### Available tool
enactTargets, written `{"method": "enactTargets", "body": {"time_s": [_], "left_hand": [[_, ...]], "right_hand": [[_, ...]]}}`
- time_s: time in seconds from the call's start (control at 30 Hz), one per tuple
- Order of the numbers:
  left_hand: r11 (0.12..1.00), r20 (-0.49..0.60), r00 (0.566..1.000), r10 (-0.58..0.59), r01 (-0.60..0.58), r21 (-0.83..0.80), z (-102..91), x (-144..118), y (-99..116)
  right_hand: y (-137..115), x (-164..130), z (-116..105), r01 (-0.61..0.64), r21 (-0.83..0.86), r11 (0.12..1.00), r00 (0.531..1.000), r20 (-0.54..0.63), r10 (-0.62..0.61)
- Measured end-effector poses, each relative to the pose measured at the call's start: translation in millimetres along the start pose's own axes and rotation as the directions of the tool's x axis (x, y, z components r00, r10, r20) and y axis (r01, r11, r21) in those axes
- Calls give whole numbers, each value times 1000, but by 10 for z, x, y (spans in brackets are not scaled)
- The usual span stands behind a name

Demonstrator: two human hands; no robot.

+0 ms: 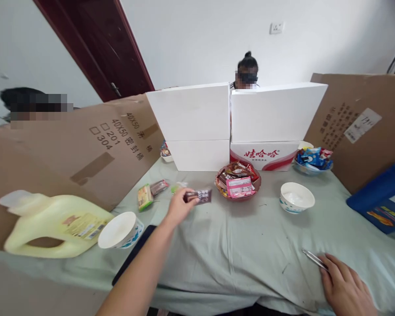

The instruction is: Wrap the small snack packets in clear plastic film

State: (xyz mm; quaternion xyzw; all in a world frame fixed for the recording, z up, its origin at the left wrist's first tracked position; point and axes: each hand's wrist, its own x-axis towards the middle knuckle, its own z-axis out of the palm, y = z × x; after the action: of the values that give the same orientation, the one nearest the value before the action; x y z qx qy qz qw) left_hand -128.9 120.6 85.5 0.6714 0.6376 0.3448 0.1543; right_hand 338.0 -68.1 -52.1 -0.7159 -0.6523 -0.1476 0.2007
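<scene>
Pinched in the fingers of my left hand (179, 208) is a small dark brown wrapped snack (204, 196), held above the cloth. To its right stands a reddish bowl (221, 192) heaped with wrapped snacks, a pink packet (240, 187) on top. Left of that hand lie a green and yellow packet (145, 197) and a brownish packet (159, 187); a greenish one (176, 188) is partly hidden behind the fingers. My right hand (345, 283) rests on the cloth near the front edge, closed around metal tweezers (312, 257) whose tips point up and left.
A white paper bowl (296, 198) stands right of centre, another (116, 230) at left beside a yellow jug (52, 224). White boxes (197, 114) and cardboard panels (118, 149) wall the table. A blue jug (382, 202) leans at right. Two people are beyond the panels.
</scene>
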Motion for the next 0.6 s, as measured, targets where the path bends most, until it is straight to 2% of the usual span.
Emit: {"method": "enactTargets", "body": {"time_s": [0.03, 0.1, 0.17, 0.2, 0.3, 0.37, 0.47, 0.53, 0.6], "left_hand": [[990, -30, 990, 137, -139, -40, 175, -149, 103], [937, -62, 939, 338, -342, -76, 517, -462, 261], [899, -10, 900, 435, -435, -56, 790, -750, 334], [884, 51, 883, 467, -465, -50, 883, -870, 341], [855, 198, 833, 516, -513, -68, 959, -1103, 296], [842, 185, 821, 540, -531, -96, 873, -1130, 253], [869, 34, 869, 494, -492, -56, 680, -943, 205], [931, -25, 931, 364, -363, 31, 594, -684, 184], [979, 21, 985, 174, -175, 103, 581, -391, 180]], "right_hand": [[-26, 2, -30, 4, -7, 1000, 1000, -3, -4], [-39, 5, -55, 5, -6, 1000, 1000, -4, -5], [-19, 2, -52, 13, 1, 1000, 1000, 8, -13], [-6, -1, -48, 16, 4, 1000, 1000, 15, -16], [11, -6, -49, 18, 9, 1000, 1000, 25, -19], [-3, -2, -66, 11, 7, 1000, 1000, 18, -11], [-30, 4, -94, -4, -9, 1000, 1000, 10, 4], [-27, -2, -86, -9, -12, 1000, 1000, 11, 9], [9, -18, -35, -8, -6, 1000, 1000, 15, 8]]}}
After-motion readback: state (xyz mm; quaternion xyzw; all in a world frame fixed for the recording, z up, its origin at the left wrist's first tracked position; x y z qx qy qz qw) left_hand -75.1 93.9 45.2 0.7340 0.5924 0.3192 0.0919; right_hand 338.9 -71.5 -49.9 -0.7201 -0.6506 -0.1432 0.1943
